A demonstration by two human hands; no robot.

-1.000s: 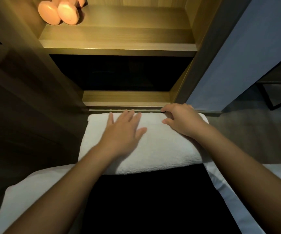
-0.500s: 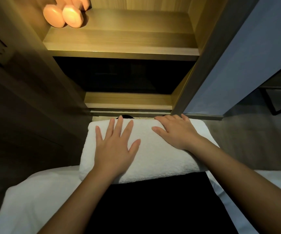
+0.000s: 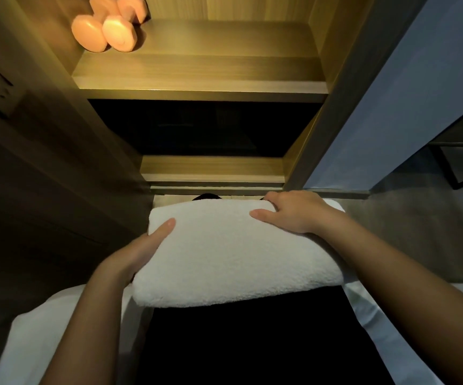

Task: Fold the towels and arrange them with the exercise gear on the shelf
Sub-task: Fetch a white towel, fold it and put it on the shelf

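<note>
Folded towel (image 3: pixel 236 257), judged soft and light, is being clasped at left edge by left hand (image 3: pixel 137 254), at far-right corner by right hand (image 3: pixel 294 215).

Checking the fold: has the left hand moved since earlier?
Yes. The left hand slid from the towel top to its left edge, farther from the shelf.

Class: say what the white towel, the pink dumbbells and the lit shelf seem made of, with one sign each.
Towel: likely cotton terry, fuzzy looped nap. Dumbbells: smooth matte coating, perhaps vinyl or neoprene; core unseen. Shelf: wood or wood-look laminate, straight grain streaks, satin finish.
</note>
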